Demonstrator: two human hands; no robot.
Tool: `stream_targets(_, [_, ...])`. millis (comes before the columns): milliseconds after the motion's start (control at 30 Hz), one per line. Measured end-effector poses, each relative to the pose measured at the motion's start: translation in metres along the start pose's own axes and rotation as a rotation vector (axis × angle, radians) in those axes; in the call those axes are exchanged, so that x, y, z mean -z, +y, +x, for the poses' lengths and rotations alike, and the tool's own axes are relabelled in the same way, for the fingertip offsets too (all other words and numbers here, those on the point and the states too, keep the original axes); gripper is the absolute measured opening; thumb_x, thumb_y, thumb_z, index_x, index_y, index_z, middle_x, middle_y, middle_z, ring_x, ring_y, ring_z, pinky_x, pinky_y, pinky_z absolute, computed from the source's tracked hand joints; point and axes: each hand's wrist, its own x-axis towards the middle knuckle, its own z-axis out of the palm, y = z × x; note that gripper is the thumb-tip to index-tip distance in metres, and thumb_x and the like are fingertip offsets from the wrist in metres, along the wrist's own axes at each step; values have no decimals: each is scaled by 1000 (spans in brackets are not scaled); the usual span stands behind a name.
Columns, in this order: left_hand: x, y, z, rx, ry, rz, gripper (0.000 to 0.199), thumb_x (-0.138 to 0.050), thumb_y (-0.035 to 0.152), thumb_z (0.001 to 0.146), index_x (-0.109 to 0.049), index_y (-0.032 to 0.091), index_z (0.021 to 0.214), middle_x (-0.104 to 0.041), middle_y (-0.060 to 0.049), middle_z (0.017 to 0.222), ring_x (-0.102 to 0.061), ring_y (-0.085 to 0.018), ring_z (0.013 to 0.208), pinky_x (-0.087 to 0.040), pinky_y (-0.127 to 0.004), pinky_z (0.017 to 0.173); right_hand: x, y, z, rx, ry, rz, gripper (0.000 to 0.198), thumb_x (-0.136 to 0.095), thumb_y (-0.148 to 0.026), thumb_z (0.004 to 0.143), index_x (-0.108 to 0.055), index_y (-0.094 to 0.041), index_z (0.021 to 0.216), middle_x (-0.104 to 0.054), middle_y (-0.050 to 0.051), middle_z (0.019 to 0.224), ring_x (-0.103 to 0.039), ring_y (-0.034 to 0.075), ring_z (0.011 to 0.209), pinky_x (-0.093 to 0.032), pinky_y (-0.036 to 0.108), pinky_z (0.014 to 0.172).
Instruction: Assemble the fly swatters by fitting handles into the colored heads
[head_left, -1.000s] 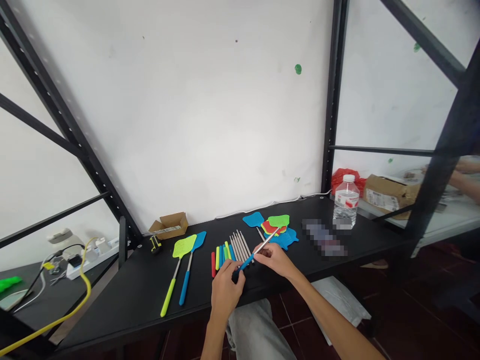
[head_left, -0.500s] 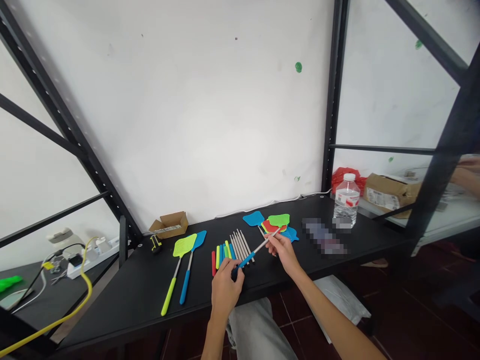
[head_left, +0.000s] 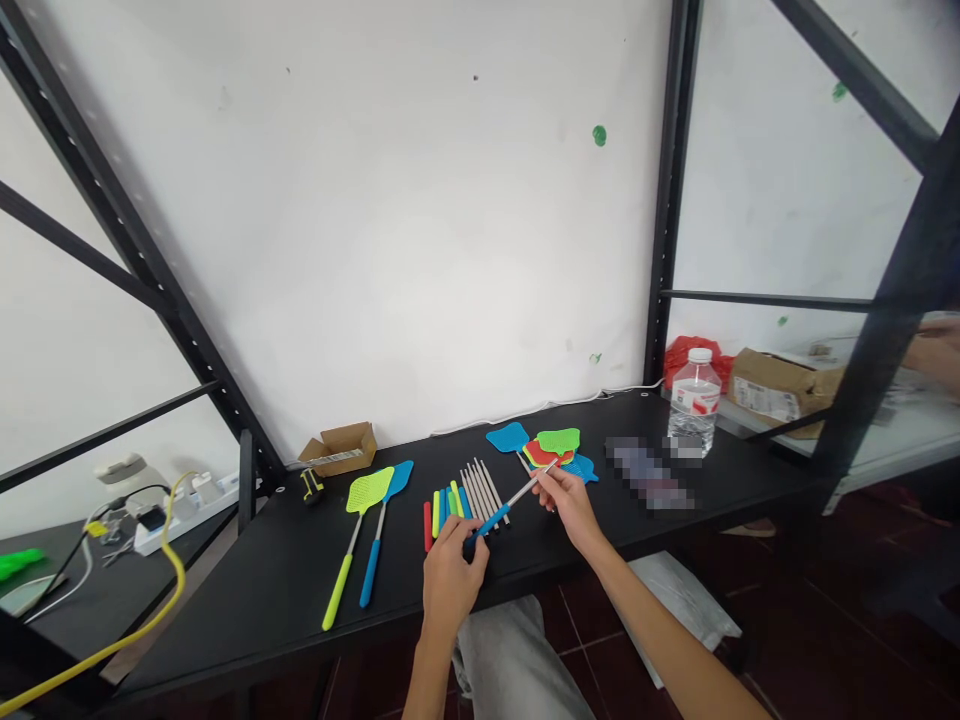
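Note:
My left hand [head_left: 452, 565] is closed around the blue grip of a fly swatter handle [head_left: 517, 497]. Near the far end of its metal rod, my right hand [head_left: 564, 500] pinches it with thumb and fingers. The rod tip overlaps a pile of swatter heads in view, so contact is unclear. That pile has a green head [head_left: 559, 440], a red head [head_left: 538, 453] and blue ones. Beyond my left hand lie several loose metal rods [head_left: 484, 490] and a row of coloured grips [head_left: 436, 515]. Two whole swatters, a yellow-green one [head_left: 341, 590] and a blue one [head_left: 369, 575], lie to the left.
An opened cardboard box [head_left: 341, 450] and a black-and-yellow clip-like item [head_left: 310, 487] stand at the back left of the black table [head_left: 255, 590]. A water bottle [head_left: 694, 405] stands on the right, beside a blurred patch. A yellow cable [head_left: 176, 565] runs along the left.
Both hands hold the same handle in nearly the same place. The view has shifted very slightly.

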Motion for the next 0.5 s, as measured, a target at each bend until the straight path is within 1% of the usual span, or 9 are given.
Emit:
stream_targets(133, [0, -1, 0, 15, -9, -1, 23, -46, 30, 93, -66, 24, 103, -63, -4, 97, -62, -17, 76, -47, -24, 62, 0, -1, -1, 6, -20, -32, 36, -65, -51, 82, -74, -17, 83, -60, 2, 67, -47, 10, 54, -33, 23, 47])
stream_targets(300, [0, 0, -1, 12, -21, -11, 25, -44, 30, 94, -67, 23, 102, -64, -5, 97, -62, -17, 75, -48, -25, 63, 0, -3, -2, 7, -24, -73, 36, -67, -52, 81, -70, -17, 71, -59, 2, 62, -48, 11, 54, -35, 23, 49])
stream_targets(367, [0, 0, -1, 9, -24, -7, 26, -43, 31, 94, -67, 23, 103, -64, -5, 98, -62, -17, 76, -48, -25, 62, 0, -2, -2, 2, -17, -66, 36, -67, -52, 81, -70, -17, 73, -61, 2, 64, -48, 11, 53, -35, 24, 48])
stream_targets(500, [1, 2, 0, 18, -23, 3, 27, -43, 36, 95, -66, 23, 102, -65, -5, 99, -63, -18, 77, -49, -25, 61, 0, 1, 0, -14, 8, 4, 39, -67, -55, 79, -73, -17, 83, -65, 5, 69, -50, 12, 53, -33, 24, 46])
